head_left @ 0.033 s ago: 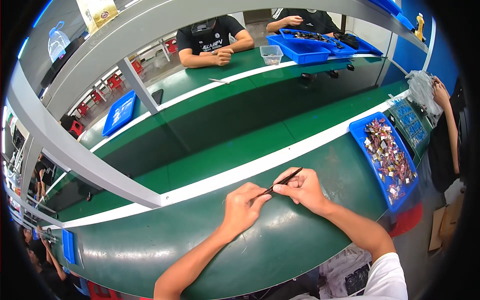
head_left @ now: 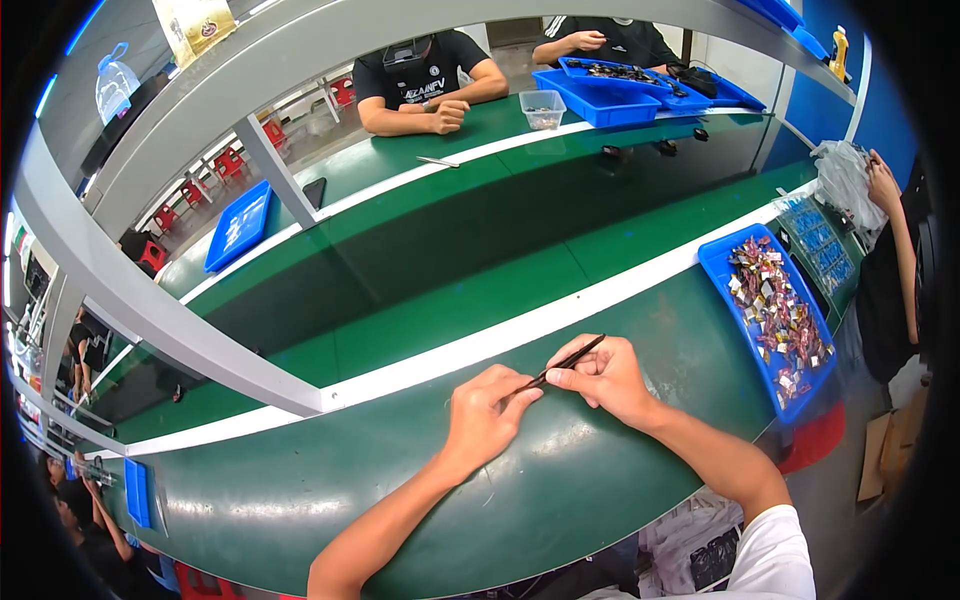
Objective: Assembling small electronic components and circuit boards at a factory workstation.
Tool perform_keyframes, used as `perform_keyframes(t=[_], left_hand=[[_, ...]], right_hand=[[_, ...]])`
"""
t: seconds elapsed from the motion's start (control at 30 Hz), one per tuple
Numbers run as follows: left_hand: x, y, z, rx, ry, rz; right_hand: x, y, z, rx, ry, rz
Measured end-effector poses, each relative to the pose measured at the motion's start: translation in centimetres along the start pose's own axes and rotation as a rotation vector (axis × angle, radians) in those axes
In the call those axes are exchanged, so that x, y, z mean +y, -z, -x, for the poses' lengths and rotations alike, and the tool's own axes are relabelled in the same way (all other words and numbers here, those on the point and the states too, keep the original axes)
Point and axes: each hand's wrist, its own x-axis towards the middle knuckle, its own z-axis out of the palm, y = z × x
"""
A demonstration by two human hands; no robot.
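Note:
Both my hands are close together over the green worktop (head_left: 280,500), near the white strip along its far edge. My right hand (head_left: 614,388) is closed in a pinch on slender black tweezers (head_left: 586,350), held at a slant with their upper end past the fingers. Beside it on the left, my left hand (head_left: 484,414) is also closed, thumb against forefinger, right at the lower tip of the tweezers. Whatever the left fingers pinch is too small and covered to name.
At right lies a blue tray (head_left: 743,328) heaped with small wired parts (head_left: 775,300). A neighbour's hand (head_left: 882,188) touches a plastic bag (head_left: 842,175) beyond it. A grey metal post (head_left: 215,345) stands at left. Across the belt, people sit near blue bins (head_left: 600,112).

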Motion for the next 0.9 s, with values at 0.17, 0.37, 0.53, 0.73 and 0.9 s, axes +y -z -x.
perform_keyframes(t=[0.17, 0.37, 0.53, 0.73, 0.9], left_hand=[[-0.14, -0.05, -0.08, -0.007, 0.006, -0.005], [-0.27, -0.17, -0.08, -0.003, -0.015, 0.008], [-0.55, -0.32, -0.02, -0.013, -0.007, 0.007], [-0.45, -0.15, -0.1, -0.021, -0.035, -0.028], [-0.44, -0.13, -0.02, -0.027, -0.016, -0.02]], right_hand=[[0.27, 0.19, -0.15, 0.008, -0.006, 0.003], [0.42, 0.1, -0.19, 0.022, 0.007, -0.011], [0.32, 0.08, -0.15, 0.014, 0.012, 0.004], [0.03, 0.05, 0.01, -0.004, 0.007, 0.025], [-0.19, -0.26, 0.08, -0.014, 0.014, 0.061]])
